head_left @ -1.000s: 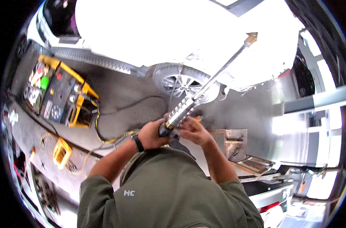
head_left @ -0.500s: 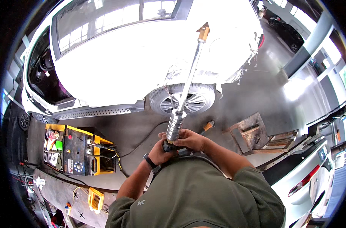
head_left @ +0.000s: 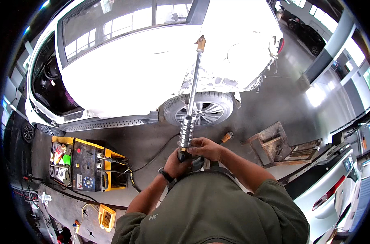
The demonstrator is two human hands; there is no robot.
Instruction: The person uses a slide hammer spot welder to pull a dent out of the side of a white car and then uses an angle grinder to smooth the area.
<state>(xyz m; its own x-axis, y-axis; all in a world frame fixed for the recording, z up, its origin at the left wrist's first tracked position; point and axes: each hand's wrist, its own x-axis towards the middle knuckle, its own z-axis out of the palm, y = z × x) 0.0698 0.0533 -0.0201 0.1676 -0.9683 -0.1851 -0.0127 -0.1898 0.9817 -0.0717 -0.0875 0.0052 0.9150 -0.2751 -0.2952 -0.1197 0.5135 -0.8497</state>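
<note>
I hold a long slide-hammer tool, its steel rod [head_left: 193,83] topped by an orange-brass tip [head_left: 200,42] and carrying a ribbed chrome weight [head_left: 186,132] near its lower end. My left hand [head_left: 177,164] is closed round the tool's dark handle. My right hand [head_left: 207,148] grips the brass fitting just below the weight. Beyond the tool stands a white car [head_left: 120,69] with a scraped, torn rear quarter panel [head_left: 242,81] above its wheel [head_left: 199,110].
A yellow-and-black machine [head_left: 85,162] with cables stands left. A metal bench [head_left: 63,203] bearing a yellow bin [head_left: 106,217] is lower left. An orange-handled power tool [head_left: 225,137] lies beside a worn wooden stand [head_left: 274,144]. A white car part [head_left: 323,203] is lower right; a pillar [head_left: 323,61] rises behind.
The tool has swung leftward from a slanted angle to nearly upright in the view, its tip now further left. The view has turned too, showing more of the car. Both hands remain on the tool.
</note>
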